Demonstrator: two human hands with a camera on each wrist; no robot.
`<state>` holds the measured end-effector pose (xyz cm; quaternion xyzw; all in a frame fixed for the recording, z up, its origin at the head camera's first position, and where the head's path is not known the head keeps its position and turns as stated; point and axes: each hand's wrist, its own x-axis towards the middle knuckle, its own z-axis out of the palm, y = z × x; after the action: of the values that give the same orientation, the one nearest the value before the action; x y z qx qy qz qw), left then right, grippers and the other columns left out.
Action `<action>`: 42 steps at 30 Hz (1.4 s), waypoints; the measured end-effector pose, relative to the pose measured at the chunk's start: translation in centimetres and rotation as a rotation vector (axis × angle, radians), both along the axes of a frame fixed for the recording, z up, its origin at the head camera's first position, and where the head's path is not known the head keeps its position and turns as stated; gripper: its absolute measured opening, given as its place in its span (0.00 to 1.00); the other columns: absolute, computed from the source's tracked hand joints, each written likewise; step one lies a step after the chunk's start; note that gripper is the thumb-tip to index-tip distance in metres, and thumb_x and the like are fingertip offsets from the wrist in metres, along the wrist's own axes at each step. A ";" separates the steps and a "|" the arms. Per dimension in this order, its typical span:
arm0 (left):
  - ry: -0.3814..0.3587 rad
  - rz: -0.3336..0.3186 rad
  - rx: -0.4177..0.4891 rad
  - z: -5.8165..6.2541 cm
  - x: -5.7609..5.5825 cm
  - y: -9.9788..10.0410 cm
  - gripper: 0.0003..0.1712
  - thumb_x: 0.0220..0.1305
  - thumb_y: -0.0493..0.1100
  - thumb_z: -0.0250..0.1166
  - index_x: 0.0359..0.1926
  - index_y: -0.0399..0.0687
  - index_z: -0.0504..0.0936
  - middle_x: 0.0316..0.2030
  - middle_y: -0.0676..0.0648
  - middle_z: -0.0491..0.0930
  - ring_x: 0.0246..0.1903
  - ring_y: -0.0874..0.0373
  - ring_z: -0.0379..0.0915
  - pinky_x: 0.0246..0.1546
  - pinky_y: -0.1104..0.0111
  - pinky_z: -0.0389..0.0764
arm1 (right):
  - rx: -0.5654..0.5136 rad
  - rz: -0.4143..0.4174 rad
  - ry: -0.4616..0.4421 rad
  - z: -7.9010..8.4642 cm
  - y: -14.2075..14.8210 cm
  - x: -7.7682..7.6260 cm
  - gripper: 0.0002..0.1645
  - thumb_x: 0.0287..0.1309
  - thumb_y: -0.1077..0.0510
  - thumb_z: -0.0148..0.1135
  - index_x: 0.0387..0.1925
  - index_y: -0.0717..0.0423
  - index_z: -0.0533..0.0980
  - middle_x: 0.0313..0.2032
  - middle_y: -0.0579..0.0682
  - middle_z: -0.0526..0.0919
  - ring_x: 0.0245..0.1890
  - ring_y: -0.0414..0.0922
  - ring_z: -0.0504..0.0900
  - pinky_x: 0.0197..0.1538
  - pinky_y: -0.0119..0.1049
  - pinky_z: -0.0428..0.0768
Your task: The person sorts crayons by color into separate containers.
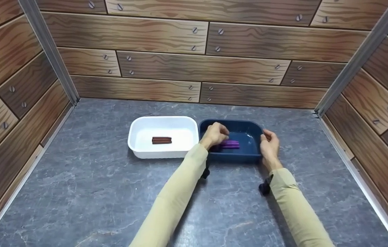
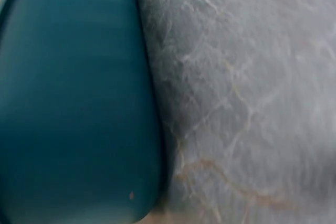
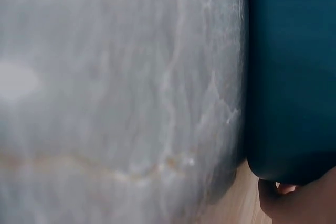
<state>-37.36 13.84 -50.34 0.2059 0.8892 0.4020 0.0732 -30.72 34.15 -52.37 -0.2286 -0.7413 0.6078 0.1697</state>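
A dark blue tub (image 1: pixel 249 156) stands on the grey marbled surface, with several purple sticks (image 1: pixel 231 144) lying side by side on its floor. My left hand (image 1: pixel 215 133) reaches over the tub's left side, fingers bent downward just above the sticks' left end; I cannot tell whether they pinch anything. At the tub's right end, my right hand (image 1: pixel 270 145) grips the rim. In the right wrist view, fingers (image 3: pixel 268 198) show at the lower corner of the tub wall (image 3: pixel 294 77). The left wrist view holds only the tub's outer wall (image 2: pixel 79 98) and the surface beside it.
Close on the left of the blue tub is a white tub (image 1: pixel 161 154), holding several dark brown sticks (image 1: pixel 161 140) lying together. Wood-print panels (image 1: pixel 166 65) enclose the back and both sides, with grey metal posts (image 1: pixel 51 55) at the corners.
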 end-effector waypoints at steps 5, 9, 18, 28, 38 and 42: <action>0.031 -0.047 0.089 0.7 0.5 -0.9 0.12 0.60 0.38 0.69 0.45 0.42 0.87 0.39 0.49 0.88 0.42 0.58 0.82 0.47 0.70 0.79 | -0.003 -0.001 0.013 -0.1 0.0 -0.1 0.24 0.74 0.62 0.43 0.67 0.62 0.65 0.62 0.61 0.70 0.60 0.50 0.69 0.60 0.36 0.68; 0.055 -0.053 0.150 1.0 1.2 -1.9 0.11 0.59 0.38 0.69 0.44 0.43 0.87 0.38 0.49 0.87 0.39 0.61 0.81 0.44 0.71 0.78 | -0.007 0.002 0.019 -0.1 -0.1 -0.1 0.24 0.73 0.63 0.44 0.67 0.63 0.65 0.61 0.61 0.70 0.58 0.49 0.69 0.58 0.34 0.68; 0.056 -0.079 0.273 1.6 2.8 -3.9 0.11 0.60 0.35 0.69 0.45 0.41 0.86 0.40 0.44 0.87 0.38 0.60 0.81 0.40 0.73 0.79 | 0.009 0.000 0.018 0.1 0.2 -0.1 0.24 0.73 0.62 0.43 0.67 0.62 0.65 0.62 0.61 0.69 0.59 0.49 0.69 0.58 0.34 0.68; -0.011 -0.181 0.333 1.4 3.7 -7.0 0.15 0.60 0.35 0.68 0.49 0.39 0.84 0.45 0.42 0.85 0.44 0.56 0.81 0.47 0.69 0.80 | 0.039 0.014 -0.024 0.0 -0.1 0.1 0.25 0.75 0.60 0.43 0.69 0.59 0.64 0.63 0.60 0.69 0.61 0.50 0.68 0.59 0.37 0.68; -0.011 -0.341 0.257 1.5 4.7 -10.8 0.19 0.60 0.34 0.68 0.53 0.33 0.81 0.49 0.36 0.84 0.50 0.48 0.80 0.54 0.59 0.78 | 0.018 0.006 0.004 0.0 -0.1 0.1 0.24 0.74 0.62 0.43 0.68 0.62 0.64 0.63 0.61 0.69 0.61 0.50 0.68 0.59 0.35 0.68; -0.021 -0.352 0.251 1.5 4.7 -12.1 0.21 0.60 0.34 0.68 0.55 0.31 0.80 0.50 0.34 0.82 0.52 0.46 0.80 0.56 0.57 0.78 | 0.018 0.012 -0.006 0.1 0.0 0.0 0.25 0.74 0.62 0.42 0.69 0.61 0.64 0.63 0.61 0.69 0.62 0.51 0.68 0.61 0.37 0.68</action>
<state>-32.63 1.72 -48.84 0.3613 0.7815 0.4929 0.1254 -30.72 34.13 -52.27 -0.2242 -0.7486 0.6015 0.1659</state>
